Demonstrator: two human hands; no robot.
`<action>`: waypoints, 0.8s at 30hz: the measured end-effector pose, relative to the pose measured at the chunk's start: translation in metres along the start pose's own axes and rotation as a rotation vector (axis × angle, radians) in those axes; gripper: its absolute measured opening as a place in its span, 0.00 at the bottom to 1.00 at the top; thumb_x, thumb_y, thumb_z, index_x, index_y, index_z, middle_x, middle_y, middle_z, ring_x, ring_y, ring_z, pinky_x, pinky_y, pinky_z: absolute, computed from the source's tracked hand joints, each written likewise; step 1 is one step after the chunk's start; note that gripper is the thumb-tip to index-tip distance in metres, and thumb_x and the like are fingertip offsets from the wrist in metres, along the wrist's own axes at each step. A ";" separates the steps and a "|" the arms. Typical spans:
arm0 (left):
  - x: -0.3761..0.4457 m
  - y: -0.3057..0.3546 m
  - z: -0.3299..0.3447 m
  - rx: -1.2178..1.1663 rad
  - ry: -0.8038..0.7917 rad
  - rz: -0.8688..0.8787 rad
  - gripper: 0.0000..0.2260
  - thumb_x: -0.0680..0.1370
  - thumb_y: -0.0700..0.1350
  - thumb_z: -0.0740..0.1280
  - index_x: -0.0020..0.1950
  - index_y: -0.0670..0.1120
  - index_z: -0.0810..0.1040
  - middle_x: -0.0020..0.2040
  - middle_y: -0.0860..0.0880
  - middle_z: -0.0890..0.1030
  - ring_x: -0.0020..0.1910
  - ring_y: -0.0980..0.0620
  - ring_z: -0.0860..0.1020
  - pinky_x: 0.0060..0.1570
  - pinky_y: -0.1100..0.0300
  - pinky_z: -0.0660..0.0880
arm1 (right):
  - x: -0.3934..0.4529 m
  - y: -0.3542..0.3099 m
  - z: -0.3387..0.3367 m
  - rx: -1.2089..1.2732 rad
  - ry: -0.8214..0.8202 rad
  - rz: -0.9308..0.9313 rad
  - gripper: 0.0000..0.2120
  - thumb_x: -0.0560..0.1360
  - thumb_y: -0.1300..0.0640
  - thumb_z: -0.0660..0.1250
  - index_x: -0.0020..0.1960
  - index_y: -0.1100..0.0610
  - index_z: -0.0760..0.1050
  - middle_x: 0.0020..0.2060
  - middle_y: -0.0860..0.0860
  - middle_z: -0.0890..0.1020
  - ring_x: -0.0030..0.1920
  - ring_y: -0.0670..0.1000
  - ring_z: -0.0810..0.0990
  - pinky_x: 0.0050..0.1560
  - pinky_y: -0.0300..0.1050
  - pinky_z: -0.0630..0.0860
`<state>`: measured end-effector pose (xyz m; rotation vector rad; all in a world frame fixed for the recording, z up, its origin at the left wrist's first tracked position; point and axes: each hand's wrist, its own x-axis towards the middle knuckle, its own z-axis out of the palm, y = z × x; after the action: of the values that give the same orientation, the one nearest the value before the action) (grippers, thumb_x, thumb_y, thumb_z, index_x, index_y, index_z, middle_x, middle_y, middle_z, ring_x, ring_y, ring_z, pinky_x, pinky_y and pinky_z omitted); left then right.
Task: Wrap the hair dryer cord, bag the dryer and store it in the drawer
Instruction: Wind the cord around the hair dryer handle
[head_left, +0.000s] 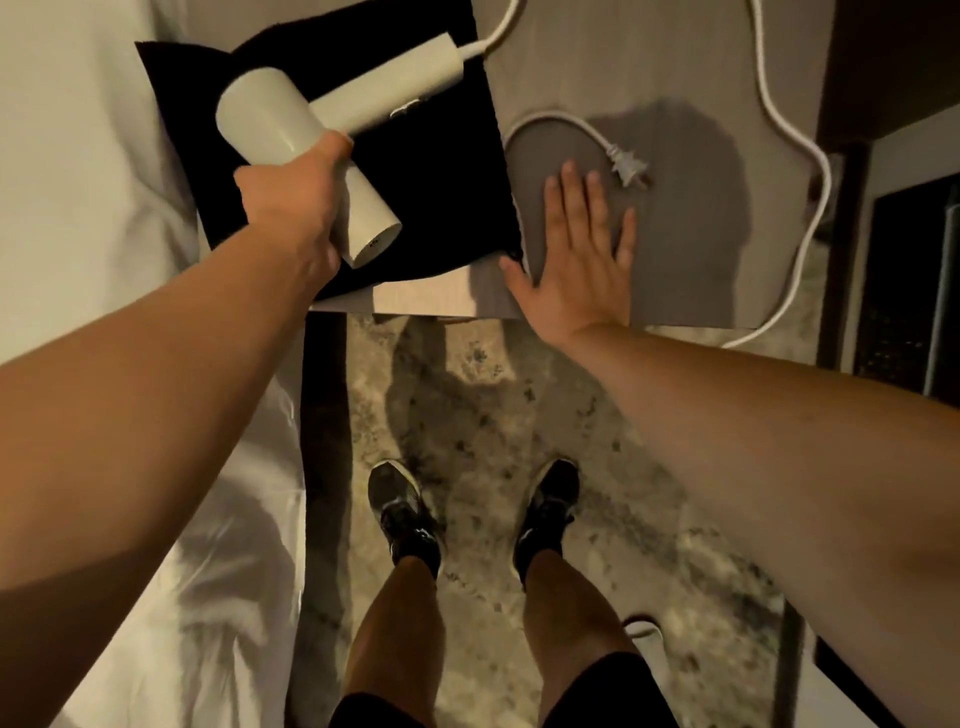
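Your left hand (291, 202) curls round white hair dryer (311, 140) barrel, lifted over black bag (441, 171) at 11 o'clock of wooden tabletop (675, 62), likely freeing handle for winding

Your right hand (576, 249) flat, fingers straight and spread, holds nothing, hovers toward plug (628, 166) at 1 o'clock

Cord (789, 130) unwound, loops off table edge at 3 o'clock

Wrapping not started; drawer not visible

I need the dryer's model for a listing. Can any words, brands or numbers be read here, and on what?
None can be read.
Dryer: tiny dark marks near the barrel end, too small to read.
Black bag: a small pale mark beside the dryer handle, blurred.
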<state>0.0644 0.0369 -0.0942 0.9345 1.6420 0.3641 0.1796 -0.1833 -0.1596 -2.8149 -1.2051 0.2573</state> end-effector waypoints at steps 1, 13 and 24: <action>0.000 0.003 -0.002 -0.020 -0.012 -0.013 0.30 0.67 0.50 0.79 0.59 0.47 0.64 0.53 0.46 0.77 0.47 0.48 0.82 0.35 0.52 0.83 | 0.000 -0.001 -0.001 0.002 -0.011 0.000 0.41 0.76 0.32 0.49 0.80 0.54 0.50 0.81 0.51 0.52 0.80 0.54 0.48 0.75 0.66 0.48; -0.065 0.019 -0.047 -0.177 -0.159 -0.121 0.35 0.62 0.47 0.78 0.68 0.45 0.74 0.56 0.42 0.83 0.42 0.43 0.84 0.38 0.40 0.81 | 0.014 0.018 -0.021 0.116 -0.353 -0.053 0.47 0.73 0.29 0.54 0.80 0.51 0.38 0.80 0.47 0.38 0.79 0.50 0.36 0.76 0.62 0.40; -0.248 0.108 -0.125 -0.039 -0.213 0.164 0.37 0.60 0.52 0.80 0.66 0.43 0.73 0.58 0.38 0.81 0.52 0.37 0.83 0.41 0.39 0.83 | -0.042 0.005 -0.257 0.799 0.061 0.203 0.31 0.74 0.55 0.72 0.73 0.44 0.63 0.68 0.46 0.72 0.61 0.49 0.76 0.59 0.50 0.77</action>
<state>-0.0026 -0.0471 0.1840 1.0446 1.3647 0.3930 0.2014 -0.2167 0.0983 -2.2008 -0.5978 0.5216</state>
